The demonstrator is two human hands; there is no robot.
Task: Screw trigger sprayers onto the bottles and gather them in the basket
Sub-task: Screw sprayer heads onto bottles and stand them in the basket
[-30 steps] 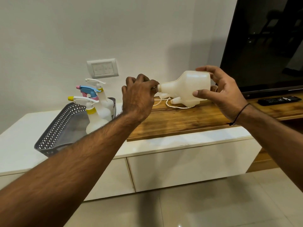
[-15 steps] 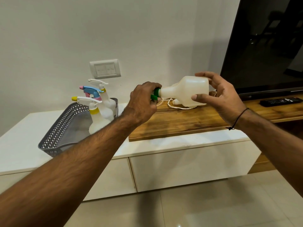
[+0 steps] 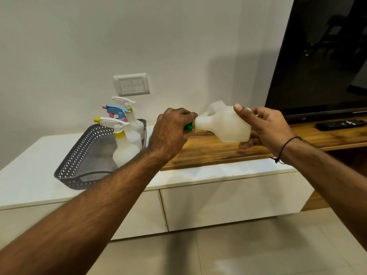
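Over the white cabinet [image 3: 35, 175] and wood shelf [image 3: 208, 153], my right hand [image 3: 266, 128] grips the bottle [image 3: 224, 126], my left hand [image 3: 170, 132] closed over its mostly hidden green sprayer [image 3: 188, 127].

A plain pale wall [image 3: 99, 36] carries a white switch plate [image 3: 131, 84] above a low white cabinet [image 3: 228, 197] with flat drawer fronts. A wooden tabletop [image 3: 208, 151] lies along the cabinet's right part, bearing a dark television screen [image 3: 321, 56] and a black remote [image 3: 341, 124]. Glossy beige floor tiles [image 3: 238, 253] lie below.
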